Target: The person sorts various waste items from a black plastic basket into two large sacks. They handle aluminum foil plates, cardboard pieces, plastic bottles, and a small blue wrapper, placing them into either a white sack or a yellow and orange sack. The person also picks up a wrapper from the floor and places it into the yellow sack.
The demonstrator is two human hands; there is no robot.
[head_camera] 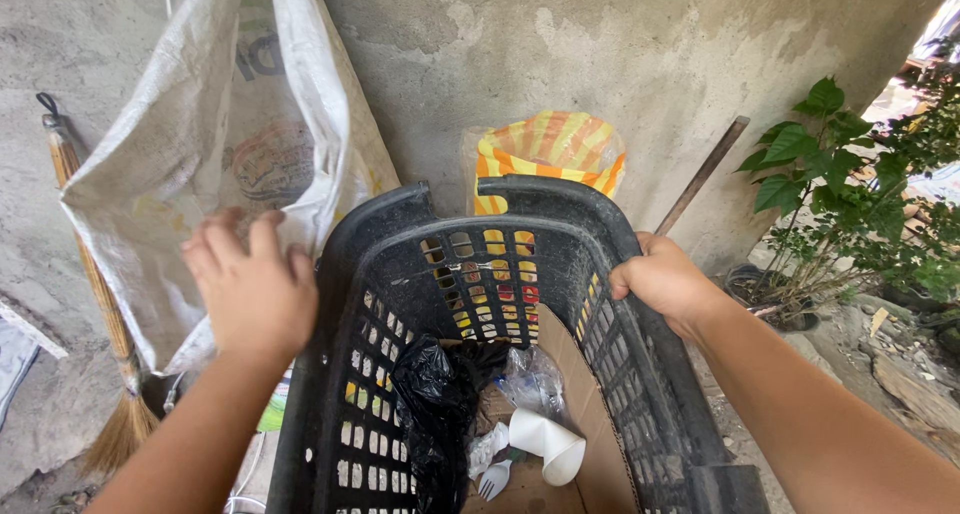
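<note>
Daylight filled the scene, strongest at the upper right corner, where the sky beyond the potted plant [845, 174] had blown out to white. The concrete wall [600, 54] was evenly lit, soft and flat, with no hard shadows on it. Inside the black basket [560, 209] it was darker, and the black bag [432, 394] at the bottom lost its detail; the white paper cup [548, 444] stood out bright. The right hand [660, 279] caught warm light along the forearm. The left hand [250, 284] looked slightly soft, perhaps from motion. The wide lens bent lines near the edges.
</note>
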